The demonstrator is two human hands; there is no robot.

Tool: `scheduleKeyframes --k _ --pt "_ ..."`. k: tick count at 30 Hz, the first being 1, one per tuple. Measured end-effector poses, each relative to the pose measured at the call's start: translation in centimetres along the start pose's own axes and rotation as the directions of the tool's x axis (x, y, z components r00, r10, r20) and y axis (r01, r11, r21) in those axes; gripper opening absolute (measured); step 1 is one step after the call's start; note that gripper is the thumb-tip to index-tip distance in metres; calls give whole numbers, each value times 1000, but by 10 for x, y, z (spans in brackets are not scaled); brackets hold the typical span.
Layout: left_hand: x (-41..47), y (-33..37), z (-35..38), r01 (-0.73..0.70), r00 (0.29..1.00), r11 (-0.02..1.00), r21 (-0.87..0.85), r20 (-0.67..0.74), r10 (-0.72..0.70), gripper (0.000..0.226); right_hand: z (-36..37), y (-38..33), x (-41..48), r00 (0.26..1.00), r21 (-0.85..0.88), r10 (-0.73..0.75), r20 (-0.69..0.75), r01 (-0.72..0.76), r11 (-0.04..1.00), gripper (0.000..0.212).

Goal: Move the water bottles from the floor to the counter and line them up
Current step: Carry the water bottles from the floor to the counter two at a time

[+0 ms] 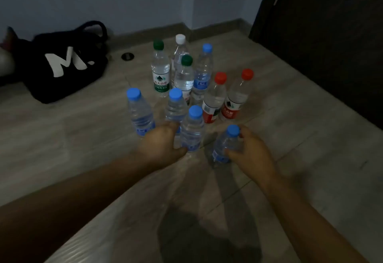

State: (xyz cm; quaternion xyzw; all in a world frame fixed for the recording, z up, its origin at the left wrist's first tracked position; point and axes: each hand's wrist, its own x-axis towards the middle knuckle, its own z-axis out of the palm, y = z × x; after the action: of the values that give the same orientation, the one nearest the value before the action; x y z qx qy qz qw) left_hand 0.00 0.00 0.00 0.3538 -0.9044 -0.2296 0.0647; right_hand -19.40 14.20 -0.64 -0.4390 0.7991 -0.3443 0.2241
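Ten water bottles [160, 71] stand clustered on the floor [290, 138], near a black bag [66, 65], as two of them are taken in a person's bare hands. The counter is not in view.

The middle bottle [191, 132] is clasped low on its body by the left hand [161, 144], with the thumb laid in front and the fingers passed behind. The nearest bottle [224, 146] is gripped by the right hand [250, 152], with the thumb on the ribbed body and the fingers curled just under the blue cap. Whether either bottle is clear of the floor cannot be told in the dim light.

All the bottles appear full and capped, so each is judged fairly heavy for its size and steady once upright. The clear walls are thought to be thin and likely to give under a hard squeeze. The smooth plastic may also slip in a loose hold. A firm hold is best taken round the ribbed waist, or at the stiffer neck below the cap. The left fingers lie close to a neighbouring bottle [176, 107], which could be toppled if the middle one is drawn out carelessly. The red-capped pair [214, 98] stands clear of both hands.
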Motion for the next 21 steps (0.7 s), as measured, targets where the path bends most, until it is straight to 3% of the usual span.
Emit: scheduleKeyframes --k 5,8,14,21 --pt "15 -2 13 14 997 996 -85 -75 -20 47 16 15 5 998 69 61 10 -62 996 55" --pt "20 0 23 29 994 980 -197 -99 -49 27 22 23 9 997 87 73 -5 -72 994 62" --pt "26 4 37 119 977 957 -266 -143 -161 40 32 32 13 994 127 97 -40 -91 988 56" --pt "25 0 37 80 973 958 -276 -187 -135 46 33 32 9 993 114 73 -89 -63 992 53"
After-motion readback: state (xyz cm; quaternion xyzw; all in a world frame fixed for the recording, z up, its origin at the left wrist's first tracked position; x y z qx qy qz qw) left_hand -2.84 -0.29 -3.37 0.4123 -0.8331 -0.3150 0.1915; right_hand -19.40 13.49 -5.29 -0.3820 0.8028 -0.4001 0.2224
